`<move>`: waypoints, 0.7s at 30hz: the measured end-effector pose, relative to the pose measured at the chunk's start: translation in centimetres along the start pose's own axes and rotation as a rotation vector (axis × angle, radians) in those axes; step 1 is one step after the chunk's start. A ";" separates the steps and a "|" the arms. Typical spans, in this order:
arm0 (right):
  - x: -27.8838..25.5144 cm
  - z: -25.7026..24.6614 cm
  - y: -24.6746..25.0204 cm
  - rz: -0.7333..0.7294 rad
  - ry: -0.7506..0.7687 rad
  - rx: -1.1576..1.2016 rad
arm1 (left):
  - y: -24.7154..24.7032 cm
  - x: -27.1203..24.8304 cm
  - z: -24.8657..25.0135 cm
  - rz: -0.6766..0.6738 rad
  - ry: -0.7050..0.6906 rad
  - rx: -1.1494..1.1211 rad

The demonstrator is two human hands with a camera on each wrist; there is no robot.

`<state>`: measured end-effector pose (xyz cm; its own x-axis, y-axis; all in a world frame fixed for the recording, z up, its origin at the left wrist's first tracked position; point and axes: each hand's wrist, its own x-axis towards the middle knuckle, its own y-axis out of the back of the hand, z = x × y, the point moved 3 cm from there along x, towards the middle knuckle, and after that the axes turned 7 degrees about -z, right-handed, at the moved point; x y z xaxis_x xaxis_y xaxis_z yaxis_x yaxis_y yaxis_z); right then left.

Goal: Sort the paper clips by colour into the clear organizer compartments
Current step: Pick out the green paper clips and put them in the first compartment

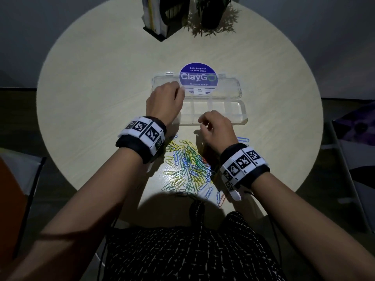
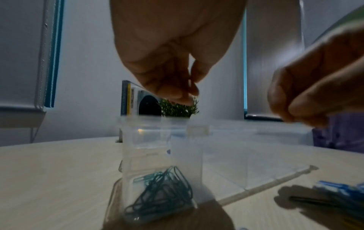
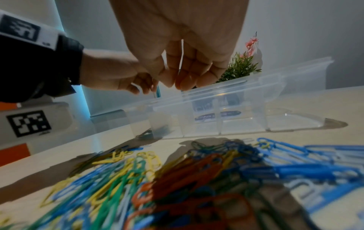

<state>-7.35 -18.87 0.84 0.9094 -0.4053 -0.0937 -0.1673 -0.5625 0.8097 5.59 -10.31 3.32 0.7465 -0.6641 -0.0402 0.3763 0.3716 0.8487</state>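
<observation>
The clear organizer [image 1: 233,110] lies open on the round table [image 1: 101,98], with its lid [image 1: 227,86] flat behind it. Its left end compartment holds several green paper clips [image 2: 163,194]. My left hand [image 1: 178,90] hovers over that compartment with its fingertips [image 2: 177,95] pinched together; I cannot see a clip in them. My right hand [image 1: 202,120] hangs at the organizer's near edge [image 3: 246,132], with curled fingers [image 3: 183,80] and thumb against forefinger; what they hold is hidden. A mixed pile of paper clips [image 1: 188,165] in yellow, green, blue and orange lies in front of me.
A round blue sticker [image 1: 197,77] shows through the lid. At the table's far edge stand a book holder [image 1: 156,19] and a potted plant [image 1: 211,15]. Loose blue clips [image 1: 243,139] lie right of the pile. A chair [image 1: 357,151] stands at the right.
</observation>
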 end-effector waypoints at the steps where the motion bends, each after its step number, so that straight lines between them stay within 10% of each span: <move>1: -0.3 -0.1 -0.5 -0.073 -0.023 -0.010 | 0.0 -0.8 -0.1 -0.038 -0.034 -0.027; 6: -2.0 -0.2 -3.1 -0.330 -0.120 -0.122 | -1.9 -4.3 -2.5 -0.270 0.008 0.013; 21: -2.9 0.1 -2.2 -0.197 -0.253 -0.062 | -4.6 -8.2 -4.0 -0.378 0.087 0.218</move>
<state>-9.69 -16.51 -0.68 0.7971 -0.4636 -0.3870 0.0330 -0.6064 0.7944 -0.08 -3.98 -2.30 0.6253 -0.6667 -0.4055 0.5146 -0.0384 0.8566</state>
